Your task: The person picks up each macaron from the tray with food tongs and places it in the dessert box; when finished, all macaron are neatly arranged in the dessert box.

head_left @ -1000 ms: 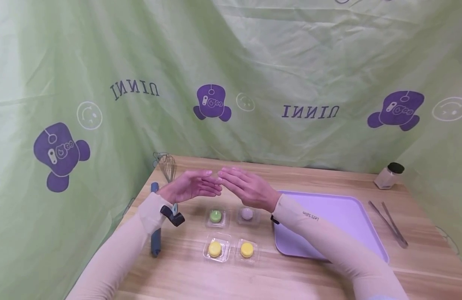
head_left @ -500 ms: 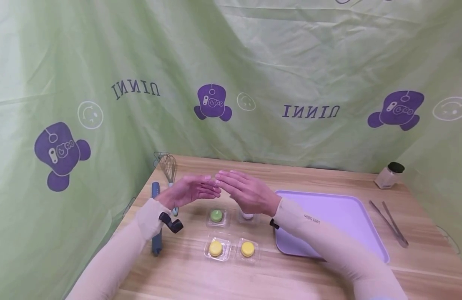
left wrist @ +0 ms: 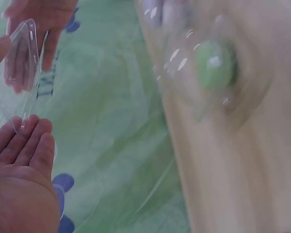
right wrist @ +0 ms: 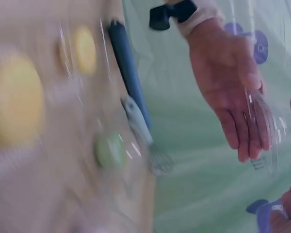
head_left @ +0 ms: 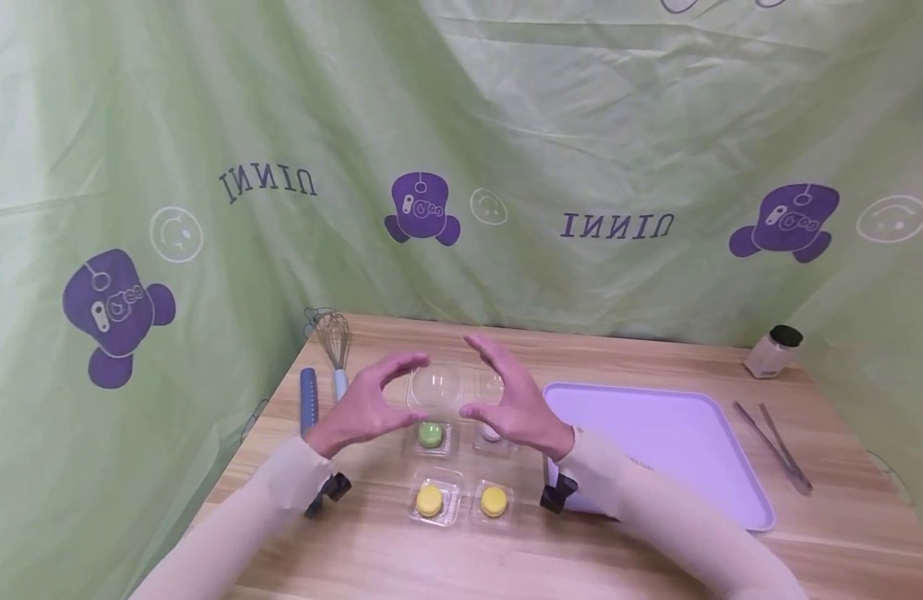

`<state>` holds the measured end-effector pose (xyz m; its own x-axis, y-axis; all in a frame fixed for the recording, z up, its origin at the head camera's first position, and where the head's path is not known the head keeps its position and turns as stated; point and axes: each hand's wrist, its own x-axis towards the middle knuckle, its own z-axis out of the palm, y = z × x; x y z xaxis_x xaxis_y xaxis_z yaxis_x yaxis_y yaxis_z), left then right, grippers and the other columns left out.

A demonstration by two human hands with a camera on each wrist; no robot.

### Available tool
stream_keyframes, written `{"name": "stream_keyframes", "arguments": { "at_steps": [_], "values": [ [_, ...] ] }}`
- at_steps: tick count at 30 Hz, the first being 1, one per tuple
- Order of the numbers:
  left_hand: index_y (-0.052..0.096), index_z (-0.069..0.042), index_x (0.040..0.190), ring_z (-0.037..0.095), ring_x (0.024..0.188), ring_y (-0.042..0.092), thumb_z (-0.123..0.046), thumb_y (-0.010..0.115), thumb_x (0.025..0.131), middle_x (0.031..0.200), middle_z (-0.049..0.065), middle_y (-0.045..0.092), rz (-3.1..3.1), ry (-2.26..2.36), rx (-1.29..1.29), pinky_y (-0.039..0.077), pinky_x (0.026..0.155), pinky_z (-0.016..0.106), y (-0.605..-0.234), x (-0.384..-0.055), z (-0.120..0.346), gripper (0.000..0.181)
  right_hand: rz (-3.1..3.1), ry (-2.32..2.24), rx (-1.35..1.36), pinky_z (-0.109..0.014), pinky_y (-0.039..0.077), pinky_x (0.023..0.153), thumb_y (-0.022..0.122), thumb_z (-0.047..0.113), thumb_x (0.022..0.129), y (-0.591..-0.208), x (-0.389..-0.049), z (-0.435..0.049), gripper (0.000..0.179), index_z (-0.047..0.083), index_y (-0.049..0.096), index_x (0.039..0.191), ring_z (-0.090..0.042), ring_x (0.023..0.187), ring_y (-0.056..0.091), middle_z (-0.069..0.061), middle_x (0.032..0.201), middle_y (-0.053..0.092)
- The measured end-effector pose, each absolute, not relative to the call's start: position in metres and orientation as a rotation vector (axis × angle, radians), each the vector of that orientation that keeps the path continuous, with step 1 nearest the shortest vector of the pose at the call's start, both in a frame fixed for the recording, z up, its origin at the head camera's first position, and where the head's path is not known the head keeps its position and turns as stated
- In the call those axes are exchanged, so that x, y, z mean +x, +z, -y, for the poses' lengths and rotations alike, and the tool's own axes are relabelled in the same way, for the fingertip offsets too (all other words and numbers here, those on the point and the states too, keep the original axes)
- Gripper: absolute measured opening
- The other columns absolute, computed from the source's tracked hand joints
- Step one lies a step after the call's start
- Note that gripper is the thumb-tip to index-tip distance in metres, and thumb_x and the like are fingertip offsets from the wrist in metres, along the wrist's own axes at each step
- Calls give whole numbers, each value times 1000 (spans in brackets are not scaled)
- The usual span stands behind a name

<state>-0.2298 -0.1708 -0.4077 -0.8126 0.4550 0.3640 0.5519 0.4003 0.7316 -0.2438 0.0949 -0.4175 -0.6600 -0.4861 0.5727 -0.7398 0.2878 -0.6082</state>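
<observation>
A clear plastic macaron box (head_left: 436, 392), partly see-through and hard to outline, is raised above the table between both hands. My left hand (head_left: 367, 404) pinches it at its left side; the right wrist view shows the left thumb on the plastic (right wrist: 266, 128) and the fingers behind. Opposite it, my right hand (head_left: 525, 408) has thumb and fingers spread in a curve around the right side; whether it grips the plastic cannot be made out. Below lie a green macaron (head_left: 431, 434), a lilac macaron (head_left: 491, 432) and two yellow ones, each in clear plastic packaging.
A lilac tray (head_left: 656, 442) lies at the right, with metal tongs (head_left: 776, 450) and a black-lidded jar (head_left: 773, 352) beyond. At the left are a whisk (head_left: 334, 342) and a dark blue rod-shaped item (head_left: 309, 400). A green printed curtain (head_left: 461, 125) surrounds the wooden table.
The fingertips were close together and have moved apart. Both hands have turned and spread into curves, so the clear plastic between them now shows broadside in the head view.
</observation>
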Motion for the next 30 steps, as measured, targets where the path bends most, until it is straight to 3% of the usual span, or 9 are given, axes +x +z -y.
{"name": "stream_keyframes", "arguments": {
  "at_steps": [12,20,30],
  "values": [
    [55,-12,141,27,129,61,-29,90,73,141,4,62,2638,-1354,-954,50,110,55,-450,-180,167,79,2572,1310,1121,-55,44,116,87,24,76,-458,-182,-90,88,13,43,152,-28,142,50,-6,155,50],
    [57,-11,139,33,130,60,-34,89,73,143,9,61,2752,-1284,-988,49,108,61,-464,-165,173,77,2548,1111,1266,-44,51,112,88,32,75,-474,-172,-89,84,7,50,146,-25,134,58,-10,146,59],
    [55,-17,143,24,135,57,-44,88,71,146,-1,59,2933,-1166,-948,46,114,54,-479,-157,177,84,2631,847,1308,-35,52,112,86,44,75,-485,-162,-87,84,8,53,144,-20,128,62,-7,140,64]
  ]
}}
